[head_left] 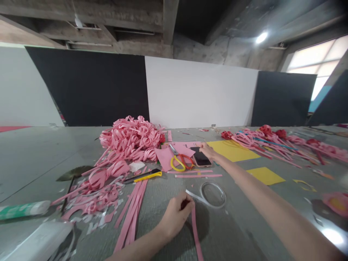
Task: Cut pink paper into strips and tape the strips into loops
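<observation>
My left hand is closed, with thumb and fingers pinching the upper end of a narrow pink paper strip that hangs toward the near edge. Just to its right lies a roll of tape, its pale loose end reaching toward that hand. Farther off, my right hand is at the upper right corner of a dark-screened phone, fingers stretched leftward. Beside the phone, scissors with yellow and orange handles rest on pink paper sheets.
A heap of pink paper loops stands at the left. In front of it lie a yellow utility knife, paper scraps and pink strips. Yellow sheets and paper flowers lie right; panels stand behind.
</observation>
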The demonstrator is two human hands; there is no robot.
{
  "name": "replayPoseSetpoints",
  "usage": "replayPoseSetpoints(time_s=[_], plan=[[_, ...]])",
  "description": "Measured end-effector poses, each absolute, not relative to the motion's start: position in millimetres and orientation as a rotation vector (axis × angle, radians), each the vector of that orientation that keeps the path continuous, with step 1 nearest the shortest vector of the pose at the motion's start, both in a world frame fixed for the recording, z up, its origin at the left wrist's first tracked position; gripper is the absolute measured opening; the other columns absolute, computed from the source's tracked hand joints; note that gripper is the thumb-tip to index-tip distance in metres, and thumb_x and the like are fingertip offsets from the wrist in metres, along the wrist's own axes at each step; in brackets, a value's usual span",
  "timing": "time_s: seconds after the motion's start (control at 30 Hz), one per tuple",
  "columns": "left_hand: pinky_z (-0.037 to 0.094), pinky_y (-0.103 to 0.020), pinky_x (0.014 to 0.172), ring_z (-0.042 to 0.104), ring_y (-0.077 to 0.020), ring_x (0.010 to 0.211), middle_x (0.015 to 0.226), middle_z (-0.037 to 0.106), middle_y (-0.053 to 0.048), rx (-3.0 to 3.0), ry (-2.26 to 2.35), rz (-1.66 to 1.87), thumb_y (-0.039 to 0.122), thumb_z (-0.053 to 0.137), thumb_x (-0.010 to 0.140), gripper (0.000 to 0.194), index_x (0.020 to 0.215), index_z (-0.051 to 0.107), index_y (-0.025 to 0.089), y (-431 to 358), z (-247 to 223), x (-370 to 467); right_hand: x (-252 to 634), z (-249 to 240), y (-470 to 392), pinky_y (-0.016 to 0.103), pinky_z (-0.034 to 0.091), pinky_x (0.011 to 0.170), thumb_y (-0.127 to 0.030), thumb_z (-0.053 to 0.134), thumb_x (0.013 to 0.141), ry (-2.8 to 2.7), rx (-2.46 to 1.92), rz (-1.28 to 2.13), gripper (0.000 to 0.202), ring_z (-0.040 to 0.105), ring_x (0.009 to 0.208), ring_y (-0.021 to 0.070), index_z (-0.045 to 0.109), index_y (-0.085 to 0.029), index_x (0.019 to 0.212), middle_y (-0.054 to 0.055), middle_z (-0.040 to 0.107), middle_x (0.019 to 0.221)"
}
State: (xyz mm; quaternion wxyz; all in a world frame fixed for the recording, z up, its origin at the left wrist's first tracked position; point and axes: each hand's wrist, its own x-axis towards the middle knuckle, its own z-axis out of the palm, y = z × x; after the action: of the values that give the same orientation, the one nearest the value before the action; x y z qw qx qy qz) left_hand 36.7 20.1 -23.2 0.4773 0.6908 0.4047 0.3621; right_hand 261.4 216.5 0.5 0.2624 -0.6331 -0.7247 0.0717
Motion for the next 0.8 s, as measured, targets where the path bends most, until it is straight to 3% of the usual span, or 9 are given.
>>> replayPoseSetpoints(time_s=[0.17,0.33,0.53,0.8], plan=[[0.026,-0.020,0.048,0.033,-0.0088,0.051,0.054,0.036,0.006,1.672,0.984,0.897,0.025,0.046,0.075,0.014,0.063,0.045,0.017,20.5,-23.4,36.3,250.6,18.4,193.4,0.039,0.044,0.077,-0.027,0.046,0.085,-1.910,-1.596,0.167,0.024,0.053,0.091,0.0197,0.050,-0.014,0.104,0.008,0.054,0.104],[0.026,-0.020,0.046,0.034,-0.0087,0.048,0.052,0.036,0.007,1.613,1.012,0.941,0.028,0.043,0.076,0.016,0.065,0.045,0.017,22.1,-25.7,36.9,219.4,19.3,122.8,0.033,0.040,0.078,-0.025,0.030,0.088,-1.867,-1.419,0.162,0.018,0.053,0.088,0.0173,0.046,-0.018,0.093,0.006,0.057,0.093],[0.025,-0.019,0.044,0.032,-0.0081,0.045,0.049,0.034,0.008,1.540,1.054,1.007,0.035,0.042,0.078,0.021,0.065,0.043,0.018,23.3,-23.0,37.5,196.2,-14.4,29.9,0.031,0.039,0.081,-0.021,0.042,0.081,-2.084,-1.179,0.280,0.018,0.051,0.094,0.0171,0.045,-0.021,0.099,0.004,0.056,0.098],[0.023,-0.020,0.041,0.027,-0.0082,0.043,0.046,0.029,0.009,1.509,1.111,1.043,0.042,0.037,0.079,0.028,0.062,0.034,0.021,28.9,-34.2,38.9,198.8,-40.3,24.5,0.034,0.042,0.072,-0.005,0.041,0.073,-2.007,-1.270,0.225,0.028,0.054,0.079,0.0183,0.046,-0.020,0.096,0.004,0.059,0.084]])
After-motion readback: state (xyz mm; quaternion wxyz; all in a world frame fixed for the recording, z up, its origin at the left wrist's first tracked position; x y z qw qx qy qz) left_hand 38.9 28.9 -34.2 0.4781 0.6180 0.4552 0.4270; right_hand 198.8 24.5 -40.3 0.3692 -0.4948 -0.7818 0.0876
